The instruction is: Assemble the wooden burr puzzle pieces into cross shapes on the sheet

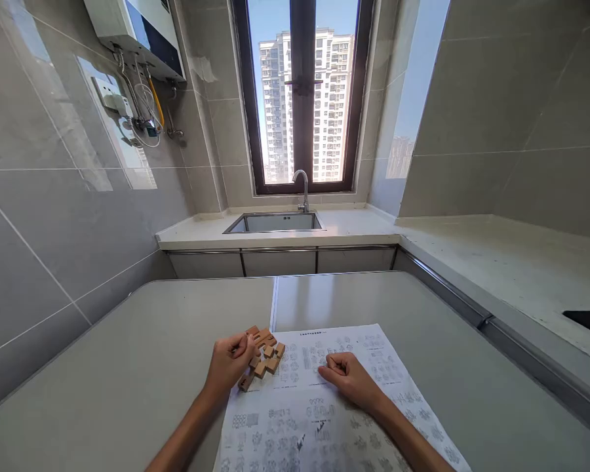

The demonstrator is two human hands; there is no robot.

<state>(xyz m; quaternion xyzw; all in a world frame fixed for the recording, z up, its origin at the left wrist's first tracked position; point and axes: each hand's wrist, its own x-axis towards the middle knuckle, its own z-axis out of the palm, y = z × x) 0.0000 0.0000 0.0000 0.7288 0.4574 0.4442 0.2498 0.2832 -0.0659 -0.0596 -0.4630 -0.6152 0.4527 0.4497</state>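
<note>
Several small notched wooden puzzle blocks (272,364) lie bunched together on the upper left part of a large printed sheet (285,400). My left hand (231,359) is at the left edge of this bunch, its fingers curled and touching or almost touching the blocks. Whether a block is between those fingers is hidden. On the sheet to the right of the blocks rests my right hand (350,377), curled into a loose fist with no object showing in it. Rows of small line diagrams and a few dark tick marks cover the sheet.
The sheet lies on a pale table (177,341) with a seam down its middle. Behind it is a white counter (358,223) with a sink (280,223) and a faucet (303,187) under a window. A water heater (132,39) hangs on the left wall.
</note>
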